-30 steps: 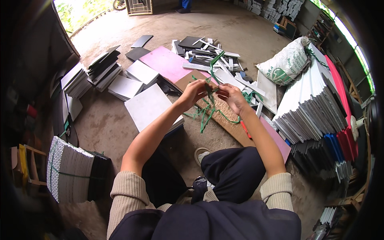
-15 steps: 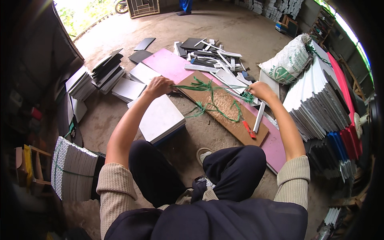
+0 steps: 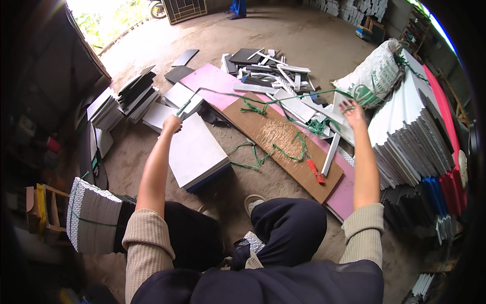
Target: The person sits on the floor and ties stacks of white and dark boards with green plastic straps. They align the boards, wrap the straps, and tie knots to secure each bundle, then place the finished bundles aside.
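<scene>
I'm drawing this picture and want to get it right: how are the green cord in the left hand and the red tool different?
The green cord is long and bendy-looking; the red tool is short and mostly straight. The left hand grips the green cord, while the red tool lies on the brown board, touched by neither hand. Both look narrow.

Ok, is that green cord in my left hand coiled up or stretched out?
Stretched out: the green cord runs from your left hand across toward your open right hand.
</scene>
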`<state>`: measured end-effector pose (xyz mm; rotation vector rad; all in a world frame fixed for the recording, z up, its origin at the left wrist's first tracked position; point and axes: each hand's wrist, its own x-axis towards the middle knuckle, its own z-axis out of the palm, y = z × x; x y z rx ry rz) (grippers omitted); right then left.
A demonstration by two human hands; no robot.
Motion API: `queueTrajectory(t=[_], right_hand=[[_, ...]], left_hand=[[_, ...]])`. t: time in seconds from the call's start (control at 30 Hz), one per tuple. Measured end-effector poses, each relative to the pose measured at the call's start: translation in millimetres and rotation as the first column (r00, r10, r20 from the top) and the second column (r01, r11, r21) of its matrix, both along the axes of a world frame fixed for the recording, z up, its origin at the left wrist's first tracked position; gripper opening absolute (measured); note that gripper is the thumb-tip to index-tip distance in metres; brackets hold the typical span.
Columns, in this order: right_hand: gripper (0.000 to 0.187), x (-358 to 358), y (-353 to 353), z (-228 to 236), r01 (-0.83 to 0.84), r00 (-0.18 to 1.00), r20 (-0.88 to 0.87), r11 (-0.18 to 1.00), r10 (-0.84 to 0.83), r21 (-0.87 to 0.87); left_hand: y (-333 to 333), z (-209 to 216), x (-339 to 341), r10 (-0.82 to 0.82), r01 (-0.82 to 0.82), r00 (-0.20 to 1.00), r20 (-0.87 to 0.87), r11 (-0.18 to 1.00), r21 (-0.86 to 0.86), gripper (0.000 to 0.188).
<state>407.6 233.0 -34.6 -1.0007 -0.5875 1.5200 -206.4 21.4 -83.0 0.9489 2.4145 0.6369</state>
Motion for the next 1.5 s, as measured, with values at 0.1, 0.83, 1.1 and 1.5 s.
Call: queueTrajectory(t=[0.1,0.83,1.1,1.5], right_hand=[[0.024,-32,6,-78,-0.009,0.913,0.402,0.988,0.072,-0.157],[0.037,-252,-40,-224,-0.662,-0.290,0.955,0.732,-0.054,-0.160],[0.018,-225,-20,-237,-0.450,0.266,0.934,0.888,0.237,-0.098],[0.017,25,-23,-91,0.245,0.749,0.640,0.969,-0.172,-0.026]], left_hand=[[7,-15,25,-0.350,0.258,0.821,-0.450,0.932,-0.255,0.022],[101,-151,198,-0.674,0.704,0.710,0.204,0.683,-0.194,0.040],[71,-119,154,-0.676,0.674,0.736,0.028,0.736,0.066,0.028],[171,11,85,-0.438,-0.120,0.538,0.720,0.806,0.580,0.016]])
